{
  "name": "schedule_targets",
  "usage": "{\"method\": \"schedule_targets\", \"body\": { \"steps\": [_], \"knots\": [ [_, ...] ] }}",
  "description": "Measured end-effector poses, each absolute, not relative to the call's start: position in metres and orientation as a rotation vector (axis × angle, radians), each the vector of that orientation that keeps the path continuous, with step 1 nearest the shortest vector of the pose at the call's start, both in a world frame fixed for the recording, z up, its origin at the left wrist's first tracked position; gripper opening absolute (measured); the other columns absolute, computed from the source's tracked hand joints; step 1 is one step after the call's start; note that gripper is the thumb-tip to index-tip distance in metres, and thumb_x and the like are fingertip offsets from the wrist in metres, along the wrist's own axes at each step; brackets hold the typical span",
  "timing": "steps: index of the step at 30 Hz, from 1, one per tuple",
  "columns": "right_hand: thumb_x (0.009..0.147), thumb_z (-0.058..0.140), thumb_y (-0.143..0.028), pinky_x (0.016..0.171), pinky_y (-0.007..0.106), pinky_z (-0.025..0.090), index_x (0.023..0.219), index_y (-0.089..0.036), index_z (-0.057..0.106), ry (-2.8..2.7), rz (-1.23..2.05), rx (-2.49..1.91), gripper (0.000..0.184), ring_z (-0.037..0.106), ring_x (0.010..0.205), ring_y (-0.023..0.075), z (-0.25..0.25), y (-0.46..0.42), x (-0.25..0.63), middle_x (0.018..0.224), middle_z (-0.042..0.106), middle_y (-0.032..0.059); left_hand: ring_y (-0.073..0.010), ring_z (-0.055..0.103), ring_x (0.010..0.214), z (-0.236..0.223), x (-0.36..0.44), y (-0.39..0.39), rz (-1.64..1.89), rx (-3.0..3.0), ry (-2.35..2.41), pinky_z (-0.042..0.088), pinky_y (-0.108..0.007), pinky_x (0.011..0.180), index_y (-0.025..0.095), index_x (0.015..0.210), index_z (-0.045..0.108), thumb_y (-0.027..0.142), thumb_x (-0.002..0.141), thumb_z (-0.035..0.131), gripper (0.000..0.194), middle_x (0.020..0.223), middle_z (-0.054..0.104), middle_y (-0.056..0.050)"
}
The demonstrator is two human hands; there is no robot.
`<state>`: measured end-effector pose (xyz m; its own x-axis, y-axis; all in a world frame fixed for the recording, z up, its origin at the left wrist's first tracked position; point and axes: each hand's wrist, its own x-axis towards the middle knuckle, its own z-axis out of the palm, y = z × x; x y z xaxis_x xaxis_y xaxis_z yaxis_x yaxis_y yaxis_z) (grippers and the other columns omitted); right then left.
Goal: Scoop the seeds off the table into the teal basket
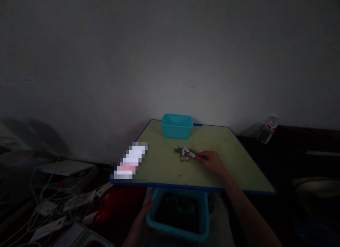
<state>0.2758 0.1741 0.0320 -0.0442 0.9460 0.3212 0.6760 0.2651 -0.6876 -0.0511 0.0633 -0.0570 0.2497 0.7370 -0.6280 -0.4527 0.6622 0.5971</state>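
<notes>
A loose pile of small brown and greenish bits [178, 150] lies on the pale green tabletop [164, 169], with several whitish pieces [183, 150] on it. At the pile's right edge is my right hand [212, 162], fingers pinched together close to a whitish piece. What they hold is too small and dark to make out. Below the near table edge, a turquoise plastic basin [178, 230] rests on my lap with dark material inside. My left hand [143, 213] grips its left side, thumb near the rim; the other fingers are mostly hidden.
A second turquoise basin [176, 131] stands at the table's back. A pixelated bright screen [130, 162] lies along the left edge. Cables and a power strip [79, 201] clutter the left floor, near a red item [114, 204]. A clear plastic bottle [267, 132] leans at right.
</notes>
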Motion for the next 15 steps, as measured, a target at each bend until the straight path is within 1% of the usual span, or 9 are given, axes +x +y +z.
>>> {"method": "schedule_targets", "body": {
  "steps": [2, 5, 8, 11, 13, 15],
  "knots": [
    [0.085, 0.064, -0.027, 0.079, 0.036, 0.057, 0.095, -0.023, 0.083, -1.793, 0.457, -1.471, 0.021, 0.076, 0.083, 0.0251, 0.0328, 0.1735, 0.2756, 0.091, 0.081, 0.0058, -0.0372, 0.073, 0.079, -0.0509, -0.0497, 0.062, 0.833, 0.335, 1.029, 0.055, -0.044, 0.063, 0.011, 0.148, 0.046, 0.053, 0.082, 0.063, 0.08, 0.082, 0.079, -0.011],
    [0.084, 0.065, -0.027, 0.079, 0.036, 0.057, 0.095, -0.024, 0.083, -1.781, 0.477, -1.468, 0.021, 0.076, 0.084, 0.0259, 0.0331, 0.1734, 0.2752, 0.092, 0.081, 0.0057, -0.0336, 0.072, 0.073, -0.0454, -0.0481, 0.0614, 0.834, 0.339, 1.039, 0.055, -0.043, 0.061, 0.015, 0.143, 0.051, 0.051, 0.084, 0.061, 0.07, 0.076, 0.077, -0.007],
    [0.083, 0.066, -0.027, 0.079, 0.036, 0.058, 0.095, -0.023, 0.083, -1.787, 0.517, -1.482, 0.021, 0.076, 0.084, 0.0264, 0.033, 0.174, 0.2752, 0.093, 0.081, 0.0059, -0.0348, 0.074, 0.076, -0.0459, -0.0481, 0.0622, 0.817, 0.295, 1.044, 0.057, -0.045, 0.064, 0.011, 0.143, 0.05, 0.05, 0.086, 0.058, 0.069, 0.079, 0.079, -0.01],
    [0.083, 0.067, -0.028, 0.08, 0.037, 0.058, 0.095, -0.023, 0.083, -1.788, 0.508, -1.499, 0.021, 0.076, 0.084, 0.0268, 0.0321, 0.1752, 0.276, 0.093, 0.081, 0.0067, -0.0369, 0.075, 0.083, -0.0491, -0.049, 0.0629, 0.838, 0.269, 1.078, 0.058, -0.049, 0.069, 0.01, 0.144, 0.049, 0.048, 0.086, 0.059, 0.07, 0.09, 0.081, -0.013],
    [0.082, 0.068, -0.029, 0.08, 0.037, 0.057, 0.095, -0.023, 0.083, -1.779, 0.51, -1.494, 0.021, 0.076, 0.084, 0.027, 0.0308, 0.176, 0.2769, 0.092, 0.081, 0.0069, -0.0367, 0.075, 0.083, -0.0512, -0.0495, 0.0631, 0.838, 0.28, 1.098, 0.058, -0.049, 0.07, 0.01, 0.143, 0.05, 0.048, 0.085, 0.061, 0.07, 0.09, 0.081, -0.014],
    [0.082, 0.068, -0.029, 0.08, 0.037, 0.057, 0.094, -0.023, 0.083, -1.768, 0.526, -1.48, 0.021, 0.076, 0.084, 0.0271, 0.0294, 0.1767, 0.278, 0.093, 0.081, 0.0067, -0.0367, 0.074, 0.082, -0.0537, -0.0498, 0.0636, 0.822, 0.281, 1.086, 0.058, -0.048, 0.068, 0.007, 0.143, 0.049, 0.049, 0.084, 0.062, 0.073, 0.088, 0.081, -0.014]
  ]
}}
